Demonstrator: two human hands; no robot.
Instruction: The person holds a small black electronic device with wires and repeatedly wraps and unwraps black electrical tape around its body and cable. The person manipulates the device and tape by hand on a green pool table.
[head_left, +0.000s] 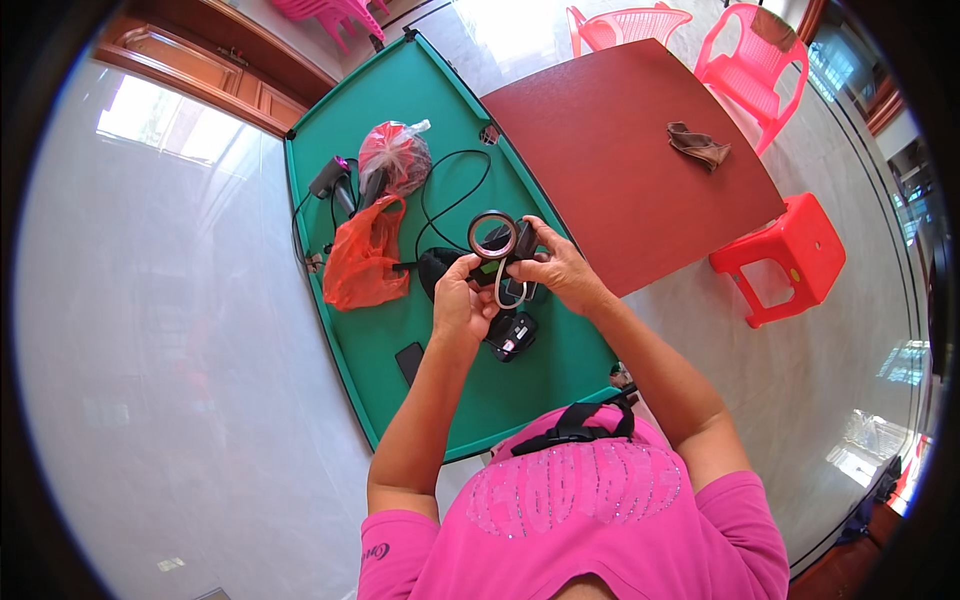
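Observation:
Over a green-topped pool table, my hands are close together around a small bundle of dark items. My left hand has its thumb and fingers closed at the bundle's near left side. My right hand is closed on a black object at the right. A dark ring like a tape roll shows just beyond my fingertips; I cannot tell whether it is held. A white cable loop hangs between my hands. Below them lies a black device, with a dark pouch-like item to the left.
A flat black phone-like slab, an orange-red plastic bag, a hair dryer and a tied clear bag lie on the green top. A red-brown table adjoins it, with a brown cloth. A red stool and a pink chair stand right.

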